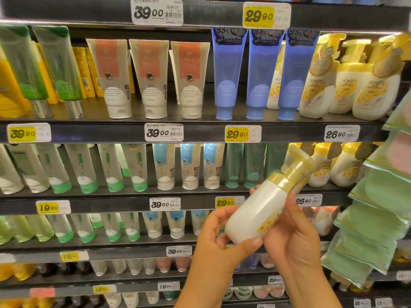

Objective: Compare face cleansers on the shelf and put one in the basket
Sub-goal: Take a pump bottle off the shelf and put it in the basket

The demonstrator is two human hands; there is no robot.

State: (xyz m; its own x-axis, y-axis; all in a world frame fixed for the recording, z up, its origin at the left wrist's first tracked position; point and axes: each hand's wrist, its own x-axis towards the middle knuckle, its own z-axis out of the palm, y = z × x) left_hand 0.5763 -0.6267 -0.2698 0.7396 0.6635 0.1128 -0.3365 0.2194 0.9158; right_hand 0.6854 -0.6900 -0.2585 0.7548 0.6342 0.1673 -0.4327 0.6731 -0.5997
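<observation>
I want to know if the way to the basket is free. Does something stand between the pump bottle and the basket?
Cannot tell: no basket shows in the head view. The pump bottle is held tilted in front of the shelves by both the left hand and the right hand, and nothing visible lies over it.

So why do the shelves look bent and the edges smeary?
Head view: the wide-angle lens bows the shelf rails; the green tubes at the left edge are blurred; the pump bottle near the centre is sharper; lighting is even, with little glare.
</observation>
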